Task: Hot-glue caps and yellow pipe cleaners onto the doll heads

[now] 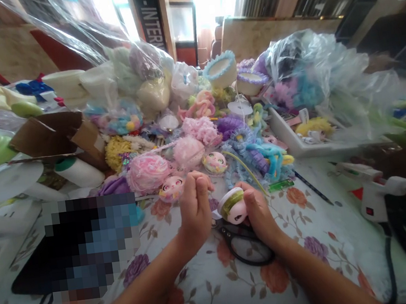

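My right hand (pixel 260 211) grips a small doll head (pixel 237 211) with a pale face, a painted dark eye and a green band round its top. Close to its left, my left hand (pixel 195 204) is closed, thumb against curled fingers; whatever it may hold is hidden. Beneath the right hand, scissors (pixel 250 250) with black handles lie on the flowered tablecloth (pixel 194 291). Another doll head (pixel 171 188) with pink eyes rests just left of my left hand. A green-eyed doll head (pixel 214 162) sits a little farther back.
Yarn pieces (pixel 150 172) and lace trims crowd the middle. A glue gun (pixel 373 185) stands at right, near a pencil (pixel 313 188) and a white tray (pixel 298 145). A dark device (pixel 35 264), partly pixelated, lies at left before a cardboard box (pixel 56 135). Plastic bags (pixel 318 64) bulge behind.
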A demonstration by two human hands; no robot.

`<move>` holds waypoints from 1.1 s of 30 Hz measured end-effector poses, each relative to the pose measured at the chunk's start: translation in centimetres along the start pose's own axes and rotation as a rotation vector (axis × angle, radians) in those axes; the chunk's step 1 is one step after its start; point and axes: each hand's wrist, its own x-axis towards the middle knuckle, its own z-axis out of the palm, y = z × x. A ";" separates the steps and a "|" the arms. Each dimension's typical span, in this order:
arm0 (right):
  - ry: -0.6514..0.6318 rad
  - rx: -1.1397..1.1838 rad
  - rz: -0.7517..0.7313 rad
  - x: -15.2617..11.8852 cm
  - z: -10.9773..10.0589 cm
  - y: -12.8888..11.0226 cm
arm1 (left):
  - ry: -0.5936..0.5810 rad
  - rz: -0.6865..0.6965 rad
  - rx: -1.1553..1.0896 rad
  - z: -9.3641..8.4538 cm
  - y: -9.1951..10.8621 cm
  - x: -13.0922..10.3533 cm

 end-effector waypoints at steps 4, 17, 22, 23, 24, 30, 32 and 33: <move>0.010 -0.028 -0.015 0.2 0.2 -0.1 | -0.150 0.063 0.022 -0.3 0.9 0.2; 0.099 -0.134 -0.034 0.1 1.2 0.1 | -0.074 0.021 -0.046 1.9 1.7 -1.1; 0.083 -0.182 -0.034 0.0 1.4 0.0 | -0.142 -0.055 0.069 1.9 1.6 -1.1; 0.075 -0.191 -0.030 0.0 1.3 0.0 | -0.172 -0.048 0.094 1.9 1.6 -1.0; 0.070 -0.204 -0.022 0.0 1.2 0.0 | -0.202 -0.034 0.115 1.9 1.5 -1.0; 0.032 -0.190 0.001 0.1 1.0 0.0 | -0.253 -0.120 0.099 1.5 1.4 -0.9; 0.039 -0.084 0.057 0.2 0.9 0.0 | -0.183 -0.200 0.038 1.1 1.4 -0.4; 0.058 -0.002 0.108 0.3 0.9 0.0 | -0.120 -0.224 0.010 0.7 1.4 0.0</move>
